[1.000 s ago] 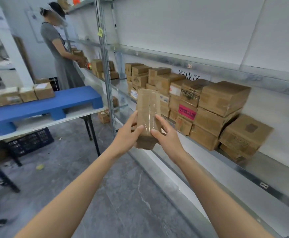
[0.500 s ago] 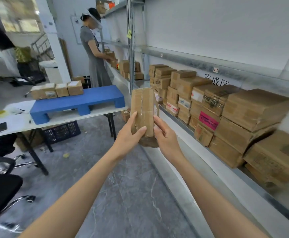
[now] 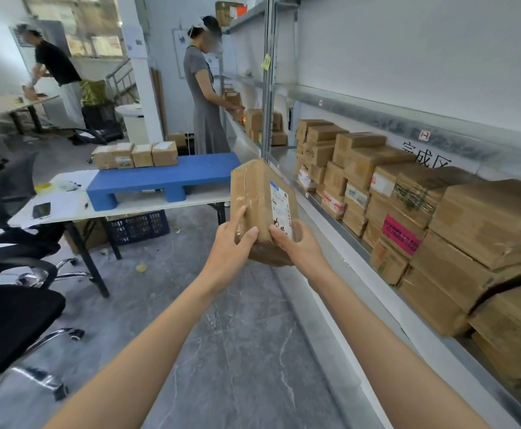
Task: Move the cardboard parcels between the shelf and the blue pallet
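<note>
Metal shelf (image 3: 377, 109): fills the right of the frame.
Stacked parcels (image 3: 408, 205): cardboard, piled two and three high on its lower level, packed tight to save room.
Blue pallet (image 3: 166, 173): on a white table (image 3: 67, 199), left of centre; its near end is bare, probably the drop spot.
Pallet row (image 3: 135, 154): a few small parcels side by side at its far end.
Held parcel (image 3: 259, 205): centre frame, upright, in the air between shelf and pallet.
Left hand (image 3: 228, 246): fingers curled round the lower left edge.
Right hand (image 3: 299, 249): wraps the lower right corner, sharing the weight.

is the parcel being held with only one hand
No, the left hand and the right hand both grip the lower end of the cardboard parcel.
</note>
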